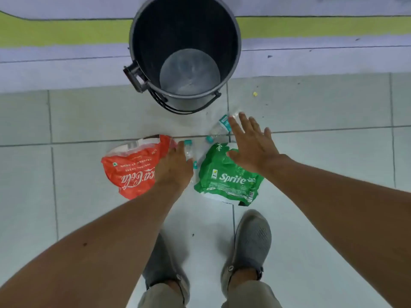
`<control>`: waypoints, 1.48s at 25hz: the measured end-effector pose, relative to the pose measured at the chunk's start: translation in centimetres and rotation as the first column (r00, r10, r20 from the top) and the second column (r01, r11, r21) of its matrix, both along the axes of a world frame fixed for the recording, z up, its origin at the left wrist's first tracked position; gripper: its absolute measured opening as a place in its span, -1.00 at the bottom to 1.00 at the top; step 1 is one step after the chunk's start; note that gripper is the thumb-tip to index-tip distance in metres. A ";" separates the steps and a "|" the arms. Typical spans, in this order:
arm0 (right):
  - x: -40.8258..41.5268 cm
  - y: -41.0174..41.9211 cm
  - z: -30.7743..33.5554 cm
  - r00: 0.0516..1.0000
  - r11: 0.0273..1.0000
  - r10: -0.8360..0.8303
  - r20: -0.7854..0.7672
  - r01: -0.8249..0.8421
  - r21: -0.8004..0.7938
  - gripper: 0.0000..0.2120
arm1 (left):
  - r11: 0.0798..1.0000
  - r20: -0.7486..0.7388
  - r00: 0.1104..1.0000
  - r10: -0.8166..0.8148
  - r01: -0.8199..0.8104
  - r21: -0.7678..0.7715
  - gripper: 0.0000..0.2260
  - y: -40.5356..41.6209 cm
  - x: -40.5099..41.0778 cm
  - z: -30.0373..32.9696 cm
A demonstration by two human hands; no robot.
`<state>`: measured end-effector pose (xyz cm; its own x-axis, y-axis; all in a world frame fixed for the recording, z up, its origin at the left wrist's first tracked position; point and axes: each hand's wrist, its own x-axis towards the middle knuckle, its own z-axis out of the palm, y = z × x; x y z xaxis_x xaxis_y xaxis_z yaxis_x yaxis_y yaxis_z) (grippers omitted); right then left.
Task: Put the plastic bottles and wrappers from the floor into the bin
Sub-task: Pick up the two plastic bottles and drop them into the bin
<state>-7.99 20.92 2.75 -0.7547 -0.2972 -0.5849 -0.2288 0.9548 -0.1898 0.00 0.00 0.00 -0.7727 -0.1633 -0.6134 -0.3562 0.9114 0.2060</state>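
- The left hand [175, 167] is reaching down between the two wrappers; its grip is curling around the clear water bottle with a teal cap [188, 150], though I cannot tell whether it is fully holding it.
- The right hand [251, 145] is hovering with a wide, spread grip, holding nothing, above the green Sprite wrapper [226, 181] and near a second clear bottle with a teal label [220, 127].
- The red Coca-Cola wrapper [131, 167] is lying flat on the tiled floor [89, 116], just beside the left hand.
- The black bin [184, 52] is standing open just beyond the litter, probably placed there so each drop is short; its bottom is looking bare.
- Nothing appears binned yet.
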 end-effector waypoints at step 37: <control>-8.5 -10.3 17.9 0.854 0.848 -0.511 0.099 0.520 -0.103 -0.43 | 0.811 -0.033 0.832 0.553 -0.529 0.251 -0.40 -8.8 -2.9 19.3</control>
